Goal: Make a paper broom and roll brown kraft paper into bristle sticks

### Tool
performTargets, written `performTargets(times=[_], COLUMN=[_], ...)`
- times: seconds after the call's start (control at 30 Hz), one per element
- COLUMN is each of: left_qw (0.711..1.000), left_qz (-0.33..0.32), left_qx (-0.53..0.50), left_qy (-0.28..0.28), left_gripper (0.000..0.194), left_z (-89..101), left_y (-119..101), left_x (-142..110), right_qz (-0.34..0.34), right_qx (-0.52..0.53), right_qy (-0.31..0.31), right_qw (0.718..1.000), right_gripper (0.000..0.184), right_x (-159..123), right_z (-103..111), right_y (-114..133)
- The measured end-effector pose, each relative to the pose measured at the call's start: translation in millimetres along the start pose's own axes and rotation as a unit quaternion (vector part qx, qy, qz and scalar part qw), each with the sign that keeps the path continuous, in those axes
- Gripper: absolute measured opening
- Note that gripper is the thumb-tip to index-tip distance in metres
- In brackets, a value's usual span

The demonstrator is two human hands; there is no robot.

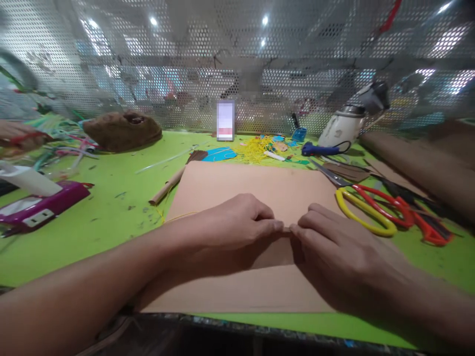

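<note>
A large flat tan sheet (237,291) lies before me on the green table. Over its middle, my left hand (237,220) is closed, thumb and forefinger pinching one end of a thin brown strip (286,230). Close by on the right, my right hand (339,244) pinches the same strip, its fingertips almost meeting those of the left. Most of the strip is hidden by the fingers, and its material cannot be made out. A darker brown area shows on the sheet under the hands; part of it is shadow.
Scissors with yellow and red handles (365,210) lie right of the sheet, near a blue-handled tool (324,148) and a white bottle (341,126). Behind are yellow threads (258,150) and a phone (225,120). Leftward are a brown lump (122,131), a purple power strip (48,207) and another person's hand (22,136).
</note>
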State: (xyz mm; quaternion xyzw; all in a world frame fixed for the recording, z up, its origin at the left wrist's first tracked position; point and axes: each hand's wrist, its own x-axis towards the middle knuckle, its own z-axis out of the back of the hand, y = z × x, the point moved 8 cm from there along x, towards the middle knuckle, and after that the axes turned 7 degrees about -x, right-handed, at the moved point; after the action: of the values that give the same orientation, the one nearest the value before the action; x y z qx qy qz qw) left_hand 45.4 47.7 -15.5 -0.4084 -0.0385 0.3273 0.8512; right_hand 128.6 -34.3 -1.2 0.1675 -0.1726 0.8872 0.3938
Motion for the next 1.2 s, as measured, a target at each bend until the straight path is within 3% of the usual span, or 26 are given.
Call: performTargets(times=[0.2, 0.4, 0.63, 0.8, 1.03, 1.2], left_qw=[0.999, 1.000, 0.997, 0.998, 0.991, 0.988], left_qz=[0.024, -0.020, -0.068, -0.058, 0.033, 0.066], left_qx=[-0.027, -0.013, -0.004, -0.034, -0.109, -0.129], left_qy=[0.014, 0.002, -0.026, -0.003, 0.069, 0.050], left_gripper=[0.035, 0.031, 0.023, 0.027, 0.042, 0.032], left_z=[-6.5, -8.3, -10.8, -12.8, -10.7, -12.3], left_y=[1.2, -3.4, -14.7, -12.3, -2.0, 3.3], left_x=[-5.9, -2.3, -1.2, -2.1, -11.8, -11.8], right_qz=[-0.066, -0.189, -0.254, -0.254, -0.274, -0.252], right_qx=[0.080, 0.248, 0.329, 0.344, 0.345, 0.328], right_qy=[0.016, 0.070, 0.084, 0.090, 0.048, 0.035], right_qw=[0.994, 0.948, 0.906, 0.900, 0.896, 0.910], right_gripper=[0.017, 0.013, 0.023, 0.024, 0.027, 0.027], right_x=[2.7, 5.6, 0.6, -0.6, -3.5, -2.2], right_z=[-1.4, -5.8, -17.2, -17.8, -9.6, -5.5], right_y=[-9.6, -35.2, -43.0, -41.6, -45.0, -43.8])
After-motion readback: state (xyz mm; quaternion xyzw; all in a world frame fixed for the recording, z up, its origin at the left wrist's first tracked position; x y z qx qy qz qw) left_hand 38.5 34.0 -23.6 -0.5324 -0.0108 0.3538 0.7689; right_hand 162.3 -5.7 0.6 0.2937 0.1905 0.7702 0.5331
